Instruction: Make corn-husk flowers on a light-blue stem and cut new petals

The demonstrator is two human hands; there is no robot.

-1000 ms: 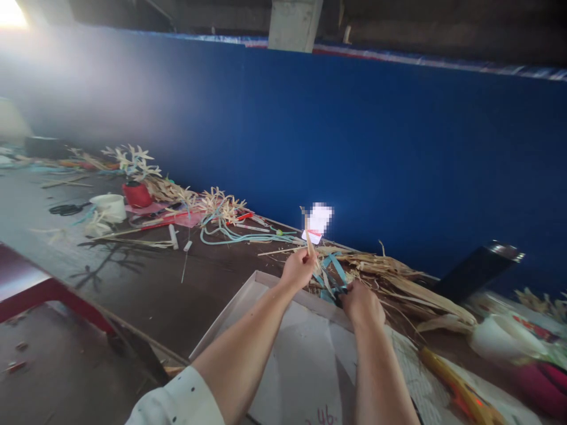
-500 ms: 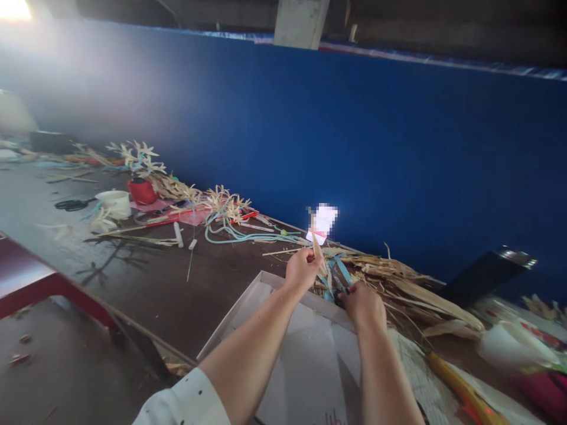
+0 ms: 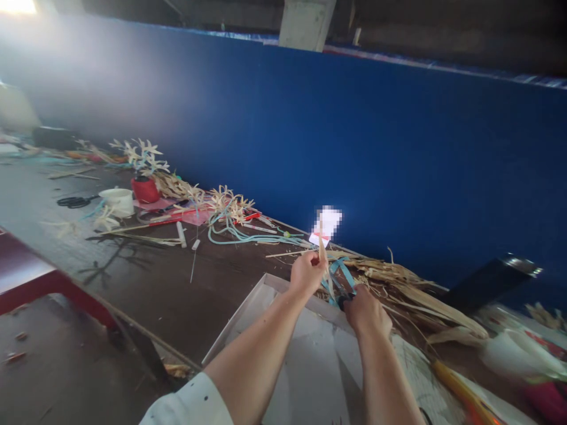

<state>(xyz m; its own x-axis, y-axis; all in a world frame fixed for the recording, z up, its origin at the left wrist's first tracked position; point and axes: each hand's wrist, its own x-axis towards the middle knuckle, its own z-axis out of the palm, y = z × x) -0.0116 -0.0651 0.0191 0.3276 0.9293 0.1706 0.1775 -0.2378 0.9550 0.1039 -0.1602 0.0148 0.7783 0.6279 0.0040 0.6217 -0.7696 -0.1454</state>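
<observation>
My left hand (image 3: pixel 306 274) pinches a pale strip of dried corn husk (image 3: pixel 322 248) that stands upright from its fingers. Close by on the right, my right hand (image 3: pixel 367 313) is closed around the black handles of scissors (image 3: pixel 344 300); its fingers partly cover them, and the blades are hard to make out. Both hands are above the far rim of a shallow white cardboard box (image 3: pixel 305 360). Light-blue strips (image 3: pixel 342 270) lie just beyond, among loose dried husks (image 3: pixel 398 274).
Husk flowers (image 3: pixel 228 203) and pale-blue cords (image 3: pixel 239 237) lie along the blue wall (image 3: pixel 376 147). Further left are a red pot (image 3: pixel 145 190), a white cup (image 3: pixel 117 202) and black scissors (image 3: pixel 75 202). At right stand a dark cylinder (image 3: pixel 489 286) and a white container (image 3: pixel 518 351).
The view has shifted slightly. My left hand holds the husk strip more upright, and more of the scissors' black handles shows at my right hand.
</observation>
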